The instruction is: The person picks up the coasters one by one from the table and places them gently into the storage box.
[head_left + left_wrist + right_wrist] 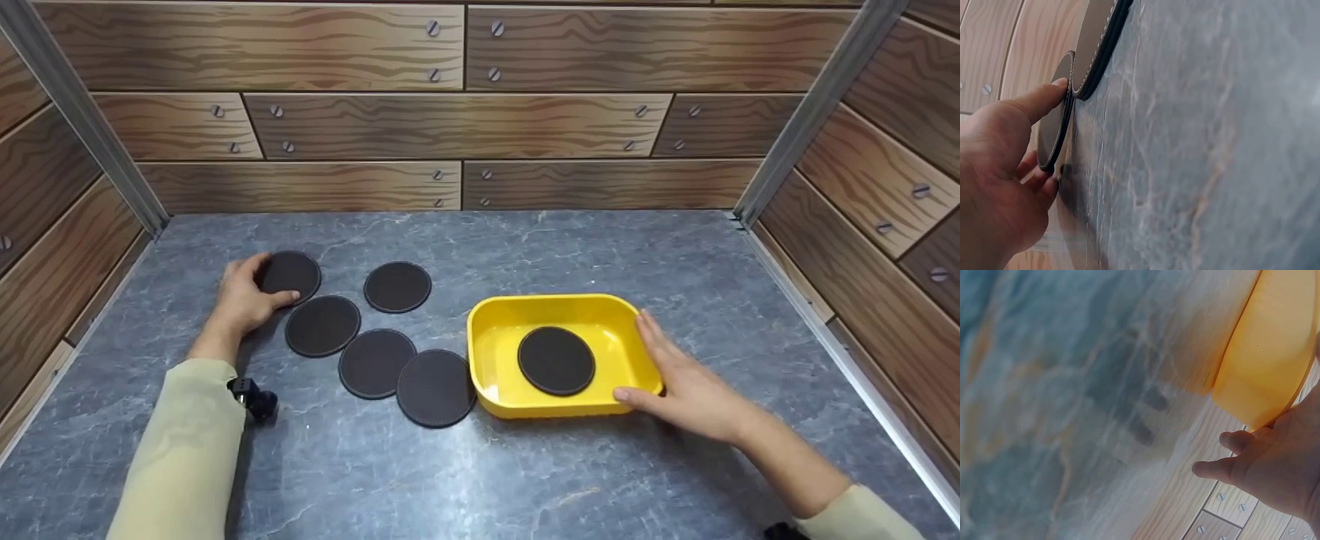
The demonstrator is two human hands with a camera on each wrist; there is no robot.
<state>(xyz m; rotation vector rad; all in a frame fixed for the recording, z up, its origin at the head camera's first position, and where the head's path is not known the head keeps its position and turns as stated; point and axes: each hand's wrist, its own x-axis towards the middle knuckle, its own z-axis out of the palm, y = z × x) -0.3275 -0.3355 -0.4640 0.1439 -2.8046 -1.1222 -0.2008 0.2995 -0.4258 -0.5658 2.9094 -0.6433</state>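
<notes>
My left hand [247, 296] pinches the edge of a round black coaster [291, 276] at the far left. In the left wrist view, the thumb lies on this stitched coaster [1053, 121] while other fingers are at its lower edge. Close to it lies a second coaster [322, 326]; its stitched rim [1095, 56] shows too. My right hand [694, 394] rests against the right end of a yellow plastic tub [555, 411], fingers extended along the outside, thumb at the front corner. In the right wrist view, two straight fingertips stand apart from the tub wall [1266, 349]. Inside the tub lies one coaster [556, 361].
More coasters lie on the grey marbled tabletop [360, 480]: one farther back [397, 286], one in the middle [376, 364], and one [436, 388] against the tub's left side. Wood-patterned panels [457, 127] close in the back and both sides.
</notes>
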